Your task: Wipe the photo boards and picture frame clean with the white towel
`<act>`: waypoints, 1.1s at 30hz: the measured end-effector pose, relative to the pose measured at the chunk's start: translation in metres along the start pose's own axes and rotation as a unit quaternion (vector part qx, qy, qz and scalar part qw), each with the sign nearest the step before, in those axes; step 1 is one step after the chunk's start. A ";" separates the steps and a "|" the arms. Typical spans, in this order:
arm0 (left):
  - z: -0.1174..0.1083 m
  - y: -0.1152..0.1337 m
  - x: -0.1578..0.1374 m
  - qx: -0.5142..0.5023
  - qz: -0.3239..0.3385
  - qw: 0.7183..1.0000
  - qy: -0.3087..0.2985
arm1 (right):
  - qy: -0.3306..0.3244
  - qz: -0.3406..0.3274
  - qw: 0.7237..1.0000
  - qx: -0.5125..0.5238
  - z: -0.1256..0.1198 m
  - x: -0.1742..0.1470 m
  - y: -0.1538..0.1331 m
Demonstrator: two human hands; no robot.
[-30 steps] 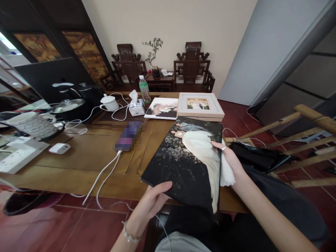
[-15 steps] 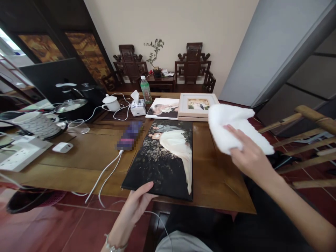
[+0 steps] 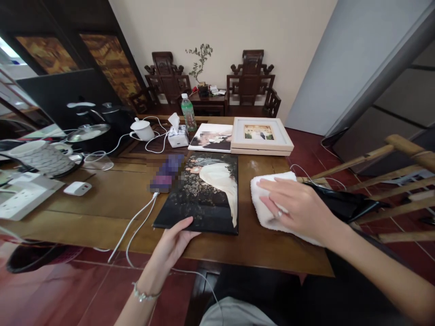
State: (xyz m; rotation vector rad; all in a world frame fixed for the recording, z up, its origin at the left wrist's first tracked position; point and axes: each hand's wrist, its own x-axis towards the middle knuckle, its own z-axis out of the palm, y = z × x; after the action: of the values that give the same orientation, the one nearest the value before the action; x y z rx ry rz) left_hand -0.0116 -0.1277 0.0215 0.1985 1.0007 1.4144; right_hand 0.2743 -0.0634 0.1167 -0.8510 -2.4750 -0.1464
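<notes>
Under the left thumb sits the near edge of the dark photo panel (image 3: 204, 199), and the left hand (image 3: 177, 235) has it pinched, thumb on top, the other fingers curling beneath! Just ahead of that grip the panel stretches away over the table (image 3: 244, 253), its pale gown angling off to the right. Across to the right hand (image 3: 295, 203) now: palm down on a white cloth (image 3: 261, 213), fingers reaching out over it with a gap between them, a ring (image 3: 279, 214) on one; whether they pinch a fold, one cannot tell. Beyond those right fingers lies a framed picture (image 3: 260, 133), its wooden edge facing them, and a white-edged photo panel (image 3: 215, 139) right beside it. Ahead and left of the left fingers, there's the blurred phone (image 3: 167, 174), white cable (image 3: 139, 226) trailing from its near end!
</notes>
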 end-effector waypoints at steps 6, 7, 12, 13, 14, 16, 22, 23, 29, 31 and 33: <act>-0.001 0.005 0.006 -0.005 -0.002 1.000 0.005 | -0.051 0.014 0.997 -0.063 0.036 0.093 0.067; -0.001 0.005 0.005 -0.007 -0.001 1.000 0.005 | -0.063 -0.011 0.995 -0.077 0.048 0.111 0.077; 0.001 0.006 0.003 -0.015 0.002 1.000 0.008 | -0.122 -0.110 0.971 -0.174 0.110 0.186 0.103; 0.001 0.006 0.004 -0.017 0.002 1.000 0.012 | -0.139 -0.118 0.964 -0.193 0.121 0.198 0.105; 0.000 0.006 0.004 -0.019 0.001 1.000 0.015 | -0.159 -0.122 0.957 -0.211 0.131 0.208 0.107; -0.002 0.006 0.006 -0.021 -0.008 1.000 0.017 | -0.209 -0.118 0.940 -0.242 0.149 0.224 0.109; -0.012 0.007 0.010 -0.039 -0.022 0.999 0.020 | -0.303 -0.115 0.904 -0.278 0.176 0.240 0.113; -0.012 0.008 0.010 -0.040 -0.023 0.999 0.022 | -0.305 -0.119 0.904 -0.276 0.178 0.239 0.113; -0.004 0.014 0.004 -0.045 -0.008 0.997 0.060 | -0.302 -0.135 0.903 -0.273 0.178 0.235 0.110; -0.002 0.017 0.004 -0.047 -0.002 0.996 0.069 | -0.299 -0.136 0.904 -0.273 0.177 0.234 0.109; -0.002 0.020 0.004 -0.046 0.002 0.996 0.072 | -0.296 -0.138 0.905 -0.273 0.174 0.235 0.110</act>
State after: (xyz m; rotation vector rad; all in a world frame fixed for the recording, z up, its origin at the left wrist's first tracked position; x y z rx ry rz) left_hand -0.0280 -0.1209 0.0315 0.0303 1.0497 1.4919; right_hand 0.1068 0.1970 0.0778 -0.8366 -3.1942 -0.8261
